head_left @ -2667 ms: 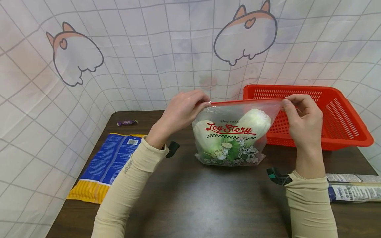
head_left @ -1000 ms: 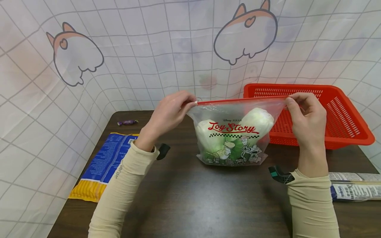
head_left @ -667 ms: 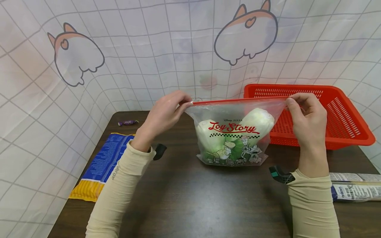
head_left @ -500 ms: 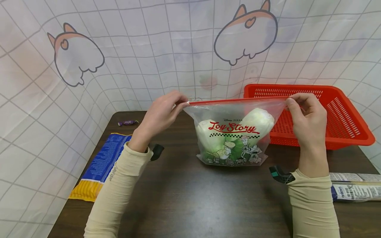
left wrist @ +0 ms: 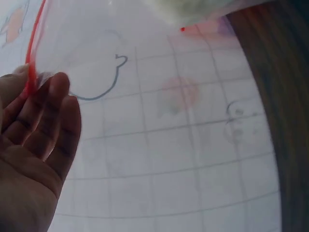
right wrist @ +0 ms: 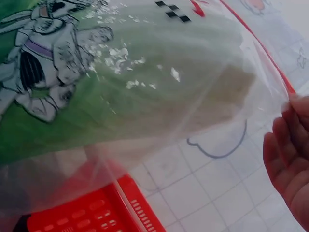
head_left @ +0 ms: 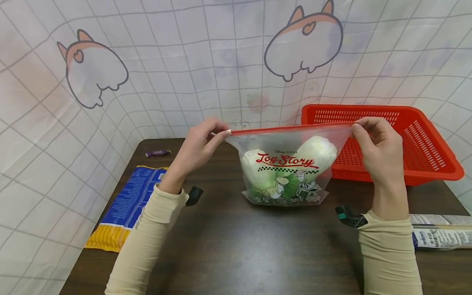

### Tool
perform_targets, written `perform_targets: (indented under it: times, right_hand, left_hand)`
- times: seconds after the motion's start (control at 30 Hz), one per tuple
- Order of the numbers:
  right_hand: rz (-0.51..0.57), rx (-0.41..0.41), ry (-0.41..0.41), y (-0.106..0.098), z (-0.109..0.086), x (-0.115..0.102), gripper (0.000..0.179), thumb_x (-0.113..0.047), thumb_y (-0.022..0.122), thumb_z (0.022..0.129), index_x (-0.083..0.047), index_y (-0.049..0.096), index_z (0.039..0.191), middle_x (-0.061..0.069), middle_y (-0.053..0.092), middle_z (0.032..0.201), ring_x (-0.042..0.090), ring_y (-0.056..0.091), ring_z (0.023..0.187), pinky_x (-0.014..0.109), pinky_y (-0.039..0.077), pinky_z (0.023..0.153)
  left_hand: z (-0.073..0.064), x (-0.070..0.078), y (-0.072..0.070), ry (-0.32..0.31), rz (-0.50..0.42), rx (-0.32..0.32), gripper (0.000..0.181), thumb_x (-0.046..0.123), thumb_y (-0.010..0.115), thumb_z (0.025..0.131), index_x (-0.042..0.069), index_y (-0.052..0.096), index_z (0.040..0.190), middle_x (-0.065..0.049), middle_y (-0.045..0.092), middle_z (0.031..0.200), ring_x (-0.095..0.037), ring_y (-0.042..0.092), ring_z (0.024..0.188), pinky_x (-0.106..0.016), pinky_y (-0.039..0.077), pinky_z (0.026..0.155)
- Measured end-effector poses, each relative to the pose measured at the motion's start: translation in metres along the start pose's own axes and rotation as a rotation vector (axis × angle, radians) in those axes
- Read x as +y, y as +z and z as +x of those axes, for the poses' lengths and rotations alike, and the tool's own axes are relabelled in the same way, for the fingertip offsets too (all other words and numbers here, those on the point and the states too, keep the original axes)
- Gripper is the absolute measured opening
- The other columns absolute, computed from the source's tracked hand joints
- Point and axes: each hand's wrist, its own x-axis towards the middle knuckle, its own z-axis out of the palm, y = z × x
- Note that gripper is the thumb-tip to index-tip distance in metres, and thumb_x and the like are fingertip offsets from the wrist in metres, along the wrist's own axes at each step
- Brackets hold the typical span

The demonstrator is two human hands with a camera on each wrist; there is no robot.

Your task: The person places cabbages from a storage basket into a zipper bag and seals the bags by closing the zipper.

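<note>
A clear zip bag (head_left: 285, 141) with a red top edge and "Toy Story" print stands upright on the dark table. Inside are two pale, green-leaved vegetables, probably cabbages (head_left: 317, 151). At the bag's top left end, my left hand (head_left: 200, 143) pinches the red edge between thumb and forefinger; the left wrist view shows its other fingers (left wrist: 67, 130) loosely bent. My right hand (head_left: 381, 149) pinches the top right corner, seen also in the right wrist view beside the red strip (right wrist: 268, 53). The top edge is stretched nearly straight between both hands.
A red perforated basket (head_left: 424, 164) stands behind the bag at right. A blue and yellow packet (head_left: 127, 196) lies at left, partly behind the left sleeve. A purple-wrapped candy (head_left: 157, 153) is at the back left. Long printed packages (head_left: 442, 237) lie at right.
My left hand has slid left along the bag's red top edge to its left end, then dipped slightly. The right hand keeps its pinch on the right corner. The bag stays nearly in place.
</note>
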Motion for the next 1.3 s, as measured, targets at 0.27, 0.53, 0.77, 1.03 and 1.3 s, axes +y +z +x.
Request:
perform_targets:
  times: [0.27, 0.53, 0.77, 1.03, 1.3]
  right_hand:
    - [0.017, -0.113, -0.016, -0.006, -0.001, 0.002, 0.016, -0.006, 0.065, 0.093, 0.001, 0.067, 0.106, -0.001, 0.065, 0.098, 0.016, 0.059, 0.093, 0.015, 0.049, 0.081]
    - [0.442, -0.212, -0.057, 0.004, -0.002, -0.003, 0.014, 0.008, 0.06, 0.091, 0.01, 0.063, 0.104, 0.009, 0.064, 0.096, 0.02, 0.056, 0.084, 0.02, 0.05, 0.08]
    - [0.382, -0.291, 0.047, 0.033, -0.008, 0.007, 0.011, -0.002, 0.062, 0.093, 0.001, 0.064, 0.104, 0.007, 0.062, 0.094, 0.018, 0.056, 0.084, 0.021, 0.05, 0.079]
    - [0.341, -0.391, 0.276, 0.044, -0.013, 0.028, 0.012, -0.015, 0.064, 0.095, -0.009, 0.061, 0.105, 0.004, 0.058, 0.097, 0.017, 0.059, 0.09, 0.021, 0.049, 0.083]
    - [0.285, -0.494, 0.264, 0.05, -0.01, 0.036, 0.015, -0.014, 0.064, 0.095, -0.004, 0.063, 0.106, 0.002, 0.064, 0.102, 0.018, 0.059, 0.092, 0.023, 0.051, 0.083]
  left_hand:
    - [-0.005, -0.004, 0.006, -0.116, -0.153, 0.023, 0.019, 0.015, 0.068, 0.093, 0.007, 0.067, 0.11, -0.004, 0.066, 0.095, -0.017, 0.062, 0.077, -0.028, 0.05, 0.067]
    - [-0.012, 0.012, -0.015, -0.077, -0.381, 0.176, 0.014, 0.006, 0.064, 0.094, -0.001, 0.066, 0.106, -0.006, 0.061, 0.089, -0.02, 0.054, 0.071, -0.027, 0.047, 0.065]
    - [-0.034, -0.004, -0.001, -0.196, -0.662, 0.342, 0.013, 0.003, 0.062, 0.095, 0.006, 0.068, 0.105, -0.003, 0.062, 0.095, -0.016, 0.055, 0.087, -0.027, 0.048, 0.08]
    - [-0.048, -0.031, 0.028, -0.233, -0.926, 0.435, 0.015, 0.004, 0.057, 0.098, 0.008, 0.066, 0.108, -0.006, 0.063, 0.106, -0.019, 0.056, 0.098, -0.032, 0.047, 0.093]
    - [-0.05, -0.032, 0.041, -0.461, -0.639, 0.331, 0.023, 0.015, 0.065, 0.095, 0.005, 0.061, 0.115, -0.005, 0.06, 0.111, -0.02, 0.056, 0.102, -0.035, 0.047, 0.088]
